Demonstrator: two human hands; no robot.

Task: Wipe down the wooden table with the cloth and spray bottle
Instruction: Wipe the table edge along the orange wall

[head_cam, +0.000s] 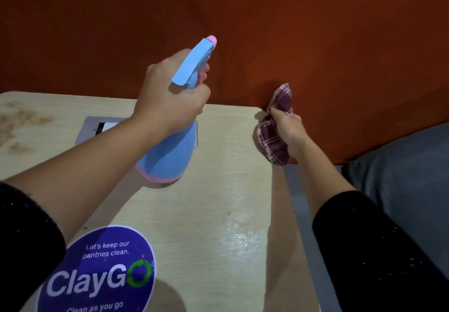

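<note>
My left hand point(170, 95) grips the neck of a blue spray bottle point(170, 158) with pink trim, held tilted above the light wooden table point(218, 202), its pink nozzle pointing toward the far wall. My right hand point(288, 129) is closed on a bunched maroon plaid cloth point(272, 141) at the table's far right corner, just over its edge. A wet sheen shows on the tabletop near the right edge. Dark sleeves cover both forearms.
An orange-red wall point(267, 32) backs the table. A metal cable-port plate point(90, 129) is set into the tabletop behind my left arm. A round purple "ClayGo" sticker point(102, 270) lies near me. Brown stains point(17, 122) mark the far left. A grey seat point(401, 178) sits to the right.
</note>
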